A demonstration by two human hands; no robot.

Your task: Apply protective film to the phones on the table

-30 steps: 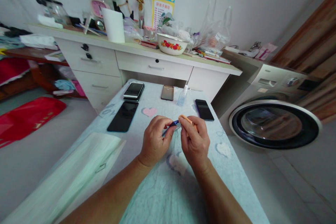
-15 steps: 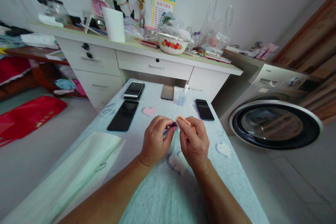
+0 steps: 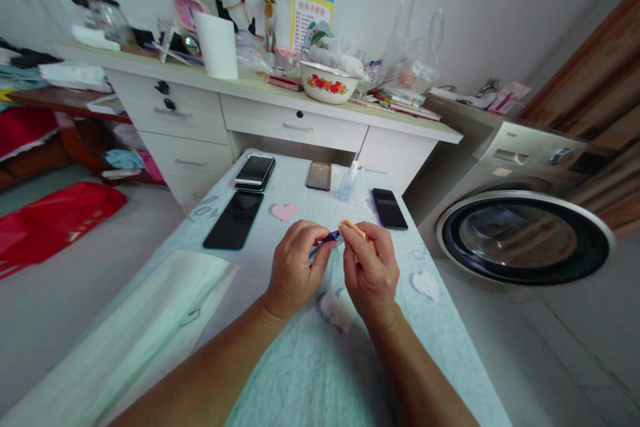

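left hand (image 3: 297, 268) had its fingers pinched on a thin blue item (image 3: 331, 236), above the table (image 3: 300, 367). right hand (image 3: 373, 272) had its fingers closed on an orange cloth (image 3: 357, 229) at the item's end (contact unclear from where i stood). judged risk: a hard push could twist the item from that narrow pinch.

Soft indoor light, edges stretched

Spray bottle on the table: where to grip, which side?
Likely best: grip the spray bottle round its clear body, coming from the right. It stands upright, the body is broader than the narrow top, and the phone case sits closer on its left than the purple-edged phone does on its right.
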